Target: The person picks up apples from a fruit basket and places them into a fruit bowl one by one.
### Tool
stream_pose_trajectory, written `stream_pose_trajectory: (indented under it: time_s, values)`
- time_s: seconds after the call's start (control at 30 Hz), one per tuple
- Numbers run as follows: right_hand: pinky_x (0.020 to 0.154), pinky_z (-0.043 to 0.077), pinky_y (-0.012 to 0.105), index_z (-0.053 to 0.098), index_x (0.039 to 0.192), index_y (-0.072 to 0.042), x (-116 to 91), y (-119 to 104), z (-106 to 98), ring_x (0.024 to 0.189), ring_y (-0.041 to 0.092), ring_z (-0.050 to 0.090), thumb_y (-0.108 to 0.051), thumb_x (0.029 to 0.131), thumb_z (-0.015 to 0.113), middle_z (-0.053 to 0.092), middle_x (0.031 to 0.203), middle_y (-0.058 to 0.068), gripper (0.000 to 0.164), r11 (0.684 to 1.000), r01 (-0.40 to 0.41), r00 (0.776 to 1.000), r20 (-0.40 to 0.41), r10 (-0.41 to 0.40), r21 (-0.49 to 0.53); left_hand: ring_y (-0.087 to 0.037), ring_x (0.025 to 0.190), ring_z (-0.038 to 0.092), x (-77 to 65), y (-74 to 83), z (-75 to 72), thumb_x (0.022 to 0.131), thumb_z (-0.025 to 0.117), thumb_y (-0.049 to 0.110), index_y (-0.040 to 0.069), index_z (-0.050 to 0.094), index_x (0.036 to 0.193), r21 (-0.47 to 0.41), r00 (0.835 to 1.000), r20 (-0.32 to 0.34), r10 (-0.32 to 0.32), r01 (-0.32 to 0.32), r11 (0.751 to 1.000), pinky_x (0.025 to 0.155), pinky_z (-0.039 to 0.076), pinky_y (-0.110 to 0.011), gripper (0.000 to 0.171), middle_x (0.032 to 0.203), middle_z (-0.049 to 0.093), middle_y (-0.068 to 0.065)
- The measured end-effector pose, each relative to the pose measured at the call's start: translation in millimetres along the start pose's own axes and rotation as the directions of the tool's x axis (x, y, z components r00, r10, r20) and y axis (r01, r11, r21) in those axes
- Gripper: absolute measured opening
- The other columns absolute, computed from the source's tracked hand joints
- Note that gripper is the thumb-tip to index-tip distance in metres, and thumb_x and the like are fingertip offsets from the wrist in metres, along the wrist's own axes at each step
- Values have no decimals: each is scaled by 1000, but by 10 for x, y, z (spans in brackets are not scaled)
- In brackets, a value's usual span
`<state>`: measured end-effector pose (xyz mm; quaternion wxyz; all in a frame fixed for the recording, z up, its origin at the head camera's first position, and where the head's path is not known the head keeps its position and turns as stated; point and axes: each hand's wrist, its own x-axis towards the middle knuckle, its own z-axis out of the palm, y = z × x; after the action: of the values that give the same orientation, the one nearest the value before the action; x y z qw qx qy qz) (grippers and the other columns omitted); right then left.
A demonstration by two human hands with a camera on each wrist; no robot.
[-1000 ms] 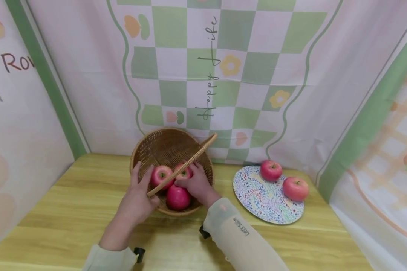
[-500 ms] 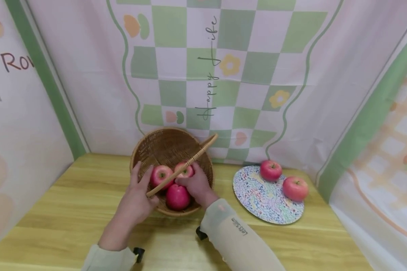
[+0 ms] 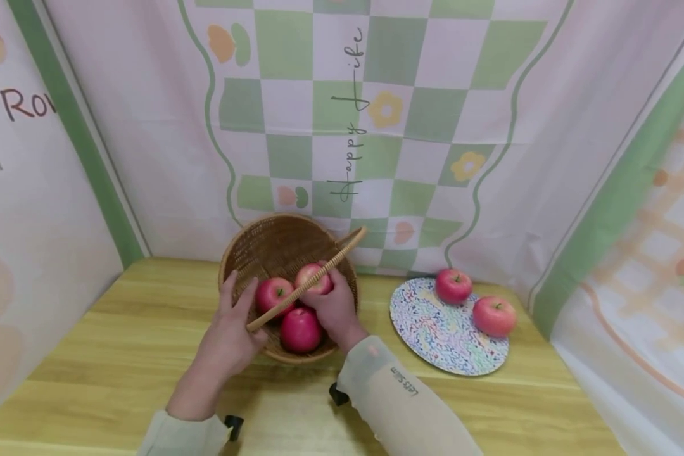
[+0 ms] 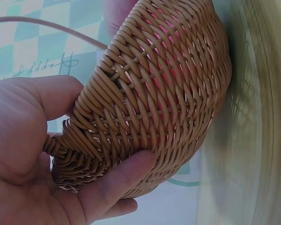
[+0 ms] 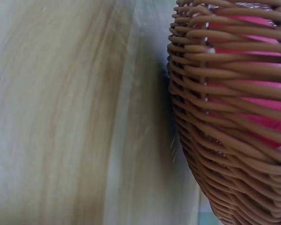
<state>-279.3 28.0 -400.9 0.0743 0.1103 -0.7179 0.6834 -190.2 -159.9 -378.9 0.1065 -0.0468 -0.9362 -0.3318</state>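
Note:
In the head view a brown wicker basket [image 3: 276, 237] holds three red apples. My left hand [image 3: 228, 335] grips its left side near the base of the arched handle [image 3: 336, 256]. In the left wrist view, the thumb of that hand [image 4: 33, 154] is at the rim and its fingers lie along the outer weave. My right hand [image 3: 339, 313] reaches inside from the right and holds the back right apple [image 3: 308, 273], partly behind the handle. Beside it lie the left apple [image 3: 270, 291] and the front apple [image 3: 301, 329]. In the right wrist view the hand is out of sight.
To the right, a round speckled plate [image 3: 433, 335] bears a back apple [image 3: 453, 286] and a right-hand apple [image 3: 494, 316]. All stand on a wooden table [image 3: 120, 342]. A checkered cloth [image 3: 342, 107] hangs right behind the basket.
The back right apple has shifted slightly up and right with my right hand, showing more of itself. The front and left apples have turned a little. My left hand stays put.

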Motion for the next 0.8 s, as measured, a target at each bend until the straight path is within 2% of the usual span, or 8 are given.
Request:
stream_pose_trajectory:
  time_s: [0.13, 0.3, 0.43, 0.6, 0.8]
  values:
    - [94, 47, 36, 57, 136, -8, 68, 106, -7, 107, 22, 60, 1, 74, 81, 64, 119, 8, 67, 1000, 19, 1000, 5, -19, 4, -42, 100, 56, 13, -39, 9, 78, 72, 3, 14, 26, 159, -9, 1000, -1, -12, 12, 1000, 56, 44, -32, 94, 164, -3, -13]
    - [92, 48, 33, 61, 133, -24, 151, 235, 8, 105, 17, 60, -6, 70, 84, 65, 117, -1, 69, 999, 6, 997, -80, -10, -52, -39, 97, 59, 29, -84, 3, 78, 73, 3, 13, 26, 159, -32, 1000, 1, -22, 22, 999, 59, 47, -33, 94, 163, -3, -14]
    - [83, 53, 33, 62, 132, -18, 169, 204, 34, 103, 21, 60, 0, 70, 83, 63, 119, 6, 69, 999, 28, 994, -102, -24, 35, -32, 84, 61, 34, -111, -9, 79, 73, 5, 11, 25, 159, -52, 999, 14, -41, 41, 998, 61, 47, -34, 94, 163, -3, -17]
    - [75, 56, 33, 54, 141, -5, 151, 115, 71, 106, 24, 61, 6, 70, 82, 59, 125, 13, 77, 981, -1, 997, -81, 17, 191, -24, 69, 57, 39, -147, -30, 79, 71, 6, 11, 23, 159, -108, 994, 47, -95, 100, 989, 57, 44, -33, 94, 162, -8, -17]
    - [70, 58, 35, 52, 142, -7, 99, 9, 112, 99, 27, 65, 7, 72, 83, 58, 127, 17, 78, 954, -62, 997, -35, 76, 294, -23, 67, 55, 32, -156, -46, 80, 69, 5, 12, 22, 160, -144, 990, 66, -124, 132, 981, 54, 43, -33, 92, 162, -13, -16]
